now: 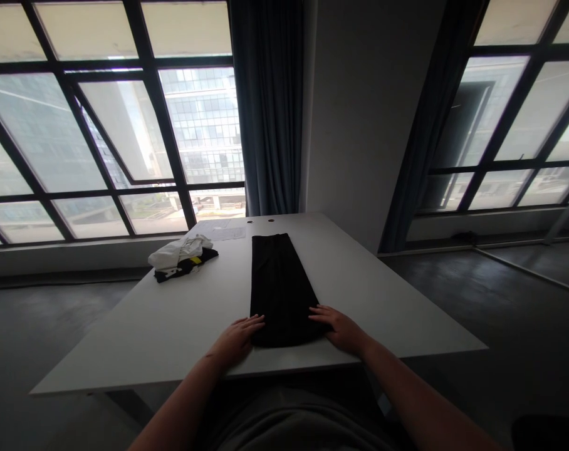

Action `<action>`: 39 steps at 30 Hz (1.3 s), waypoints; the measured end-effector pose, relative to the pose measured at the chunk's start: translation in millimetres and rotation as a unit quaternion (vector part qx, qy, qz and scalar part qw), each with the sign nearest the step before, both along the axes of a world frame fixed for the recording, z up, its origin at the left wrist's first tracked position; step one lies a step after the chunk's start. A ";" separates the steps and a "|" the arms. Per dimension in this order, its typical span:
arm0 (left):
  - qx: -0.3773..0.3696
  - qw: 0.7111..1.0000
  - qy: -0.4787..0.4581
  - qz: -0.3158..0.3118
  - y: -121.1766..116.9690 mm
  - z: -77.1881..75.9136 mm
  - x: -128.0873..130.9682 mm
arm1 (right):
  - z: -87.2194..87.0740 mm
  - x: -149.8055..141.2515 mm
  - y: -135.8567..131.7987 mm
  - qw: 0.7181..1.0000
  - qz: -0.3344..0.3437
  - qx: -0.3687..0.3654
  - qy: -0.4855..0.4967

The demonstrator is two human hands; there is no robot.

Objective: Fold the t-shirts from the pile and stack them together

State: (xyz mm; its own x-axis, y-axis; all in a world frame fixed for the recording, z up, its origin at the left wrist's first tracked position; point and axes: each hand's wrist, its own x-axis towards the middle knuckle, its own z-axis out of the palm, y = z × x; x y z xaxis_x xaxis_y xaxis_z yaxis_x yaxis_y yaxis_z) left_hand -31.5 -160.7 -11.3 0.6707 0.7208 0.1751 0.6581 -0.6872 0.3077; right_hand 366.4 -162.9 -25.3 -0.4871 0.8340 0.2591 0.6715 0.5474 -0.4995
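A black folded garment point(284, 282) lies flat in a long strip on the white table point(373, 300), running away from me; its exact kind I cannot tell. My left hand point(240, 338) rests at its near left edge, fingers stretched out with the tips on the cloth. On the near right edge lies my right hand point(338, 327), its fingers also extended and touching the fabric. Neither hand grips the cloth.
A rumpled heap of white and black cloth point(183, 255) with a yellow patch sits on the table's left side. Behind it lie papers point(225, 233). Dark curtains point(272, 113) and windows stand beyond the far edge.
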 end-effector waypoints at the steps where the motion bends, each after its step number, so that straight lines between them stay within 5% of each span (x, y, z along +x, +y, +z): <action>1: -0.007 1.000 -0.002 0.002 -0.7 0.3 0.1 | -0.4 0.1 0.0 1.000 -0.001 -0.001 0.000; 22: -0.071 0.993 -0.085 0.036 -20.7 11.9 -6.6 | 12.1 -0.9 -25.6 0.998 0.032 -0.034 0.032; 31: -0.124 0.983 -0.126 0.050 -26.3 12.4 -11.9 | 20.0 5.1 -38.5 0.988 -0.051 -0.104 0.100; 39: -0.148 0.987 -0.051 0.036 -55.1 61.0 -4.8 | 57.6 -5.7 -63.9 0.984 0.012 -0.155 0.089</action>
